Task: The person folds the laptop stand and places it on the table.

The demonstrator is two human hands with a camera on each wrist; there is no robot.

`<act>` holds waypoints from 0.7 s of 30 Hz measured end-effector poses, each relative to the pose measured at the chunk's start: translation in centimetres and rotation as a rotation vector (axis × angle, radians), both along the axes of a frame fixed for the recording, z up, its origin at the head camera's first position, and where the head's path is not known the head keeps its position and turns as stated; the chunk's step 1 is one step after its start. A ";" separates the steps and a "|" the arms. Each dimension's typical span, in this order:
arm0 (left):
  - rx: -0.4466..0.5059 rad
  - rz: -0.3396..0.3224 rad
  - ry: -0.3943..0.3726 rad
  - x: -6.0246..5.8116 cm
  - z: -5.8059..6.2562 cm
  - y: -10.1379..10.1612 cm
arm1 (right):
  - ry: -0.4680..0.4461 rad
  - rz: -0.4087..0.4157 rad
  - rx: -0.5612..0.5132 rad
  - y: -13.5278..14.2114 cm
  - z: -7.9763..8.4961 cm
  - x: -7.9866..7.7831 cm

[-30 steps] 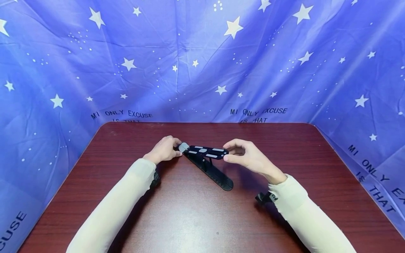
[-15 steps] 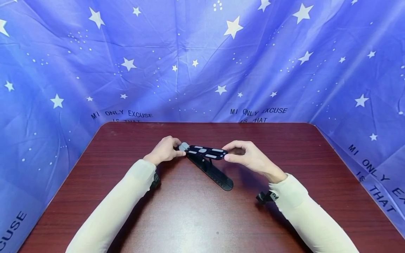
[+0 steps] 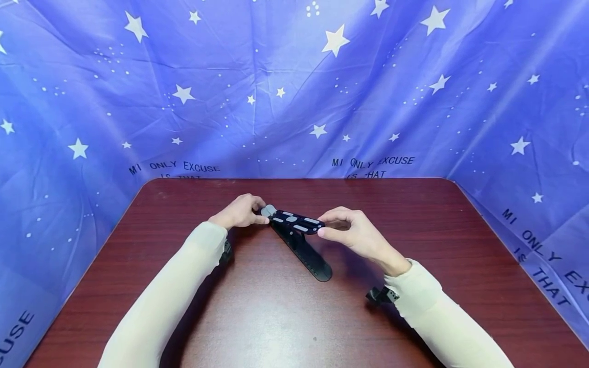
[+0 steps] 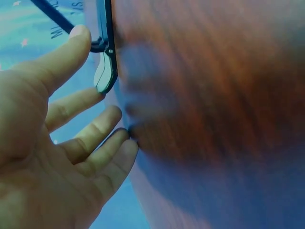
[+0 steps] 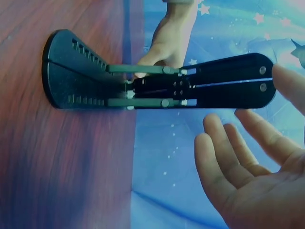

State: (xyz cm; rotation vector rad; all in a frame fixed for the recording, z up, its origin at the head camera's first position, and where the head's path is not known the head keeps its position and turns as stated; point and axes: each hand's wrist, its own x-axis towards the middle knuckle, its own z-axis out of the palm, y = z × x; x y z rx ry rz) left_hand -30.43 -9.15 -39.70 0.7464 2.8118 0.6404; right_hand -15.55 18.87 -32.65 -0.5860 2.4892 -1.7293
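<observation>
Slightly turned since the earlier frame, the stand (image 3: 292, 219) now has its free ends nearer the person. Left hand (image 3: 241, 210): thumb and forefinger pinch its hinged end, other fingers loosely spread. Right hand (image 3: 359, 235): thumb and forefinger pinch the tip of its upper plate (image 5: 228, 71), the rest relaxed. Below those fingers, its base (image 5: 62, 81) lies on the table (image 3: 257, 306). Should the right pinch slip, the struts (image 5: 124, 68) could perhaps fold, dropping the plate and nipping the left fingertips.

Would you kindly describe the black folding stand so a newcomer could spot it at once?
On the reddish-brown table, look between the left hand and the right hand. There the black folding stand forms an open wedge; its grey pads set it apart from the black wrist cameras.
</observation>
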 end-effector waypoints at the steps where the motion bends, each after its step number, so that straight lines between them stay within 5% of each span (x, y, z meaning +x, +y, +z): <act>1: 0.004 -0.001 -0.010 -0.1 0.1 0.0 | 0.011 -0.013 0.018 -0.2 0.2 0.2; 21: 0.012 0.000 -0.210 -2.2 1.4 1.8 | 0.015 -0.144 0.082 -3.2 1.0 2.2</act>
